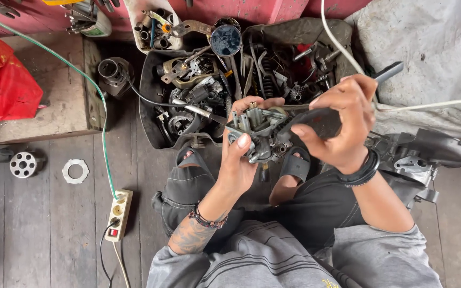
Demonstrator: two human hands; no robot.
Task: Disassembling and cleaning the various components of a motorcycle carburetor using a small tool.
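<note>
My left hand (241, 160) grips a grey metal carburetor (257, 128) from below, thumb on its near side. My right hand (345, 120) is closed around a dark-handled tool (321, 120); the tool's tip points left into the top of the carburetor and its far end (390, 70) sticks out past my knuckles. Both hands are raised over my knees and sandalled feet (294, 165). The tool's tip is hidden among the carburetor's parts.
A black tray (148, 106) heaped with engine parts, cables and a round mirror (225, 40) lies ahead. A white power strip (118, 215) with a green cord is at the left, near metal rings (75, 171). A red bag (1, 80) sits on a wooden board. A grey engine casing (428, 154) is at the right.
</note>
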